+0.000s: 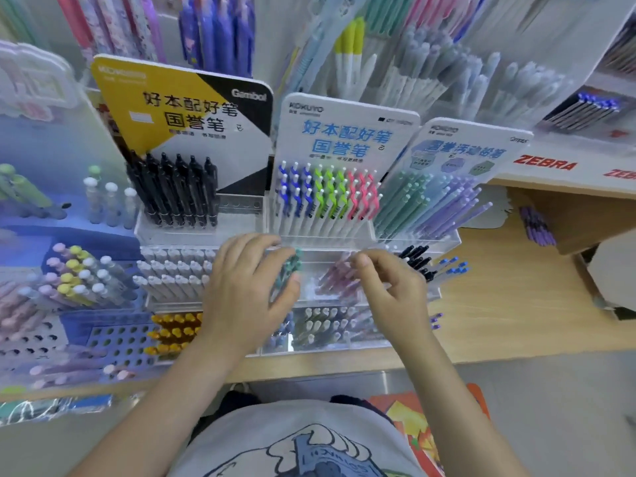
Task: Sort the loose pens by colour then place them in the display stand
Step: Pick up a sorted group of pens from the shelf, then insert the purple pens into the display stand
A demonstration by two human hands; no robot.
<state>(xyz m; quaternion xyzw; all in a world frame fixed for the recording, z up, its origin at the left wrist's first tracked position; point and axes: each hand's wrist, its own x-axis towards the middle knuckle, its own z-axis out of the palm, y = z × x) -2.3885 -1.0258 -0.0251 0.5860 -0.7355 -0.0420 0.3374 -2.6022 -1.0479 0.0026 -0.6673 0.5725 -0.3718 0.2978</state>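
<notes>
Wooden shelf (pixel 499 315), clear display stand (pixel 406 294) with pink pens (pixel 335 275)

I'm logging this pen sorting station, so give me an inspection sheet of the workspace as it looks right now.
Surface: light wooden shelf, bare at its right end.
Job's things: clear acrylic tiered display stand; bunch of teal pens; pink pens in the middle tier.
Clutter: loose purple pens lying on the shelf at right.
Grippers: left hand holds the teal pens; right hand has its fingertips pinched over the pink pens, hold unclear.
Cables: nothing seen.
Surroundings: yellow and black signboard; Zebra label strip.
</notes>
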